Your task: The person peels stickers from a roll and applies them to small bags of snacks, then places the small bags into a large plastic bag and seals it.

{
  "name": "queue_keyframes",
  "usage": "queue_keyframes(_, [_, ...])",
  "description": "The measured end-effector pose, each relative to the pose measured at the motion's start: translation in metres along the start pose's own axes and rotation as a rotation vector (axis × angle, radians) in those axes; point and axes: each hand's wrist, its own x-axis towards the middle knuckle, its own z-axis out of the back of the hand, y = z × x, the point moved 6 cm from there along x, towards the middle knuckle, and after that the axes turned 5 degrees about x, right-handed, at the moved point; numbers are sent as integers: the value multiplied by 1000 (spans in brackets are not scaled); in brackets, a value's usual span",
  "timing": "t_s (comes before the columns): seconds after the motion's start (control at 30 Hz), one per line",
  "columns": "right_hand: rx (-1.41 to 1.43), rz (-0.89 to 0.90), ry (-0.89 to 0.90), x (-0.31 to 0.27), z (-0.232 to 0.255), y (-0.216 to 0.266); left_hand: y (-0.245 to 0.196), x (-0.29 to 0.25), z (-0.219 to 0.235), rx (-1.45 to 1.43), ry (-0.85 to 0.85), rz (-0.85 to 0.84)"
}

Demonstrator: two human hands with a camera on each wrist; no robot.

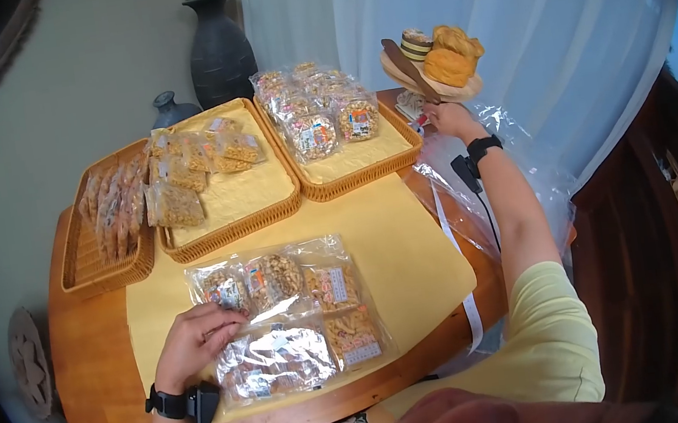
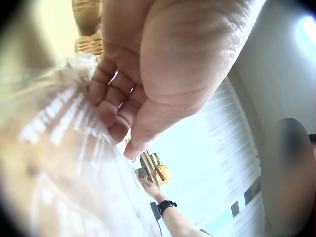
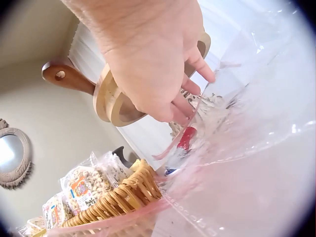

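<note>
Clear packs of round nut snacks [image 1: 274,280] and noodle-like snacks [image 1: 354,336] lie in a bundle at the front of the table. My left hand [image 1: 202,339] [image 2: 148,74] rests at the bundle's left edge, fingers loosely bent against the plastic [image 2: 74,163]. At the back right, my right hand [image 1: 454,119] [image 3: 153,64] reaches in below a wooden stand [image 1: 460,89] [image 3: 118,101] holding bread-like pieces [image 1: 450,67]. Its fingers are spread and slightly bent at the edge of a large clear plastic bag [image 3: 256,173]. A red and white item [image 3: 186,138] is just beyond the fingertips.
Three wicker trays stand behind the bundle: left [image 1: 108,280], middle [image 1: 230,232] and right [image 1: 369,177], each with packaged snacks. A dark vase [image 1: 221,51] stands behind them. A white strap [image 1: 472,314] hangs over the table's right edge, beside the clear bag.
</note>
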Motion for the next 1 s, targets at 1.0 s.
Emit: queue_keyframes(1.0, [306, -82, -38, 2, -15, -2, -1, 1, -1, 9, -6, -50])
